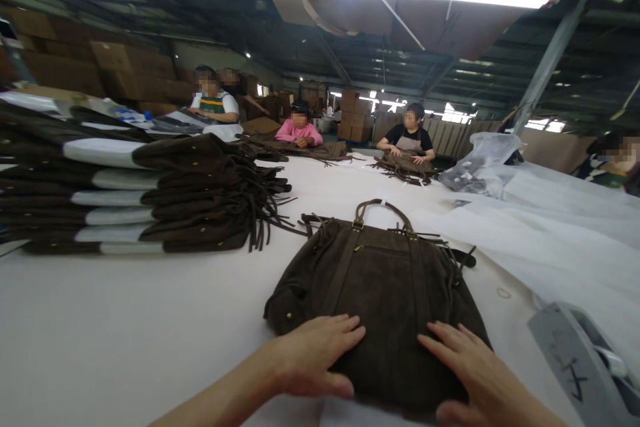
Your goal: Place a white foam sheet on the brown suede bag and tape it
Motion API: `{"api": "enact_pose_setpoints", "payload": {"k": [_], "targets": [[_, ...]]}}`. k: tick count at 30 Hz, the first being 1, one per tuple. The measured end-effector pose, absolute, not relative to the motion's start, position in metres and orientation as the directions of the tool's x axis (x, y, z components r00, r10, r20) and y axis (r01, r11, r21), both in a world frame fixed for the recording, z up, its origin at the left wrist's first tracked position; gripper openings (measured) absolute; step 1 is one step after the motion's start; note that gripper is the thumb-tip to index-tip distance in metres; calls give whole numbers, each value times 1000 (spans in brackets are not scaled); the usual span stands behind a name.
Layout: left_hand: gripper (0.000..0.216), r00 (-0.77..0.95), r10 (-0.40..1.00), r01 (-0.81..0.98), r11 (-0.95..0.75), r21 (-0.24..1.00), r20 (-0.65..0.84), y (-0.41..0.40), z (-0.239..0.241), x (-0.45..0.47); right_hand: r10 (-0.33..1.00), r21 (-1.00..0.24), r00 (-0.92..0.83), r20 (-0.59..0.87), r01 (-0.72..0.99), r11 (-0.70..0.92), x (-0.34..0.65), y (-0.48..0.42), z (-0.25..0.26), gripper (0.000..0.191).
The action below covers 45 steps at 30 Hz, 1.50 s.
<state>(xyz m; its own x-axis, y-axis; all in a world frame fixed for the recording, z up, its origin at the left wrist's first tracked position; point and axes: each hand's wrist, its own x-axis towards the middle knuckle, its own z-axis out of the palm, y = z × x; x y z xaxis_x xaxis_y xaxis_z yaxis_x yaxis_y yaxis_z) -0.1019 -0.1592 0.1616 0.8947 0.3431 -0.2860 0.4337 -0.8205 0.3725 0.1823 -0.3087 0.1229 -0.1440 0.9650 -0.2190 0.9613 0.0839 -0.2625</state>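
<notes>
A dark brown handbag [375, 287] lies flat on the white table, its looped handles [373, 207] pointing away from me. Straps run down its front, and a short zip crosses near the top. My left hand [320, 350] rests on the lower left of the bag with the fingers stretched out and the thumb apart. On the lower right lies my right hand [463, 360], its fingers spread on the bag. Neither hand grips anything.
A tall stack of similar dark bags [200, 193] with pale bands stands at left. A grey box [565, 353] sits at the right edge. Clear plastic [485, 163] and white sheets [565, 240] lie on the right. Several people work across the table, one handling another bag [406, 167].
</notes>
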Motion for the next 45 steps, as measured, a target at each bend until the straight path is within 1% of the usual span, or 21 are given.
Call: {"api": "enact_pose_setpoints", "payload": {"k": [1, 3, 5, 7, 10, 13, 15, 17, 20, 25, 29, 32, 35, 38, 40, 42, 45], "targets": [[76, 892, 376, 446, -821, 357, -251, -164, 161, -105, 977, -230, -128, -172, 969, 86, 183, -313, 117, 84], [71, 877, 446, 481, -813, 327, -179, -171, 157, -109, 992, -181, -118, -54, 978, 106, 181, -316, 105, 81], [68, 863, 490, 503, -805, 315, -126, -176, 151, -109, 990, -139, -129, 62, 981, 136, 180, -315, 95, 80], [65, 851, 519, 517, -801, 301, -80, -180, 145, -110, 979, -115, -137, 153, 981, 156, 181, -313, 90, 75], [61, 835, 550, 536, -805, 255, -18, -179, 142, -117, 967, -163, -121, 224, 974, 159, 193, -308, 89, 64], [63, 812, 581, 565, -808, 169, 64, -169, 145, -131, 957, -232, -64, 283, 964, 133, 213, -300, 85, 50], [64, 800, 587, 574, -809, 125, 123, -158, 149, -140, 939, -243, -50, 341, 960, 140, 224, -296, 78, 42], [62, 799, 581, 571, -814, 108, 153, -147, 155, -147, 918, -250, -55, 393, 954, 165, 230, -293, 72, 39], [57, 802, 580, 570, -815, 107, 143, -136, 162, -147, 923, -291, -40, 384, 943, 162, 232, -292, 70, 37], [54, 790, 601, 594, -800, 87, 123, -125, 163, -138, 956, -396, 66, 284, 917, 55, 231, -291, 75, 35], [46, 749, 645, 628, -764, 148, 153, -113, 160, -134, 975, -501, 133, 176, 865, -28, 231, -289, 74, 35], [38, 704, 694, 662, -719, 212, 152, -102, 163, -128, 970, -522, 187, 156, 849, -79, 233, -287, 75, 38], [31, 684, 721, 683, -686, 251, 111, -91, 171, -119, 966, -528, 211, 152, 843, -101, 236, -281, 81, 37], [31, 703, 710, 679, -686, 262, 38, -79, 175, -111, 979, -610, 184, 92, 787, -91, 241, -270, 82, 30], [32, 716, 698, 678, -686, 266, -24, -69, 172, -107, 984, -652, 157, 79, 756, -68, 243, -261, 77, 27], [33, 713, 698, 688, -679, 255, -65, -59, 166, -102, 979, -631, 159, 125, 774, -45, 245, -253, 69, 29], [34, 693, 717, 715, -671, 199, -74, -52, 163, -93, 956, -548, 191, 221, 836, -40, 247, -248, 56, 34]]}}
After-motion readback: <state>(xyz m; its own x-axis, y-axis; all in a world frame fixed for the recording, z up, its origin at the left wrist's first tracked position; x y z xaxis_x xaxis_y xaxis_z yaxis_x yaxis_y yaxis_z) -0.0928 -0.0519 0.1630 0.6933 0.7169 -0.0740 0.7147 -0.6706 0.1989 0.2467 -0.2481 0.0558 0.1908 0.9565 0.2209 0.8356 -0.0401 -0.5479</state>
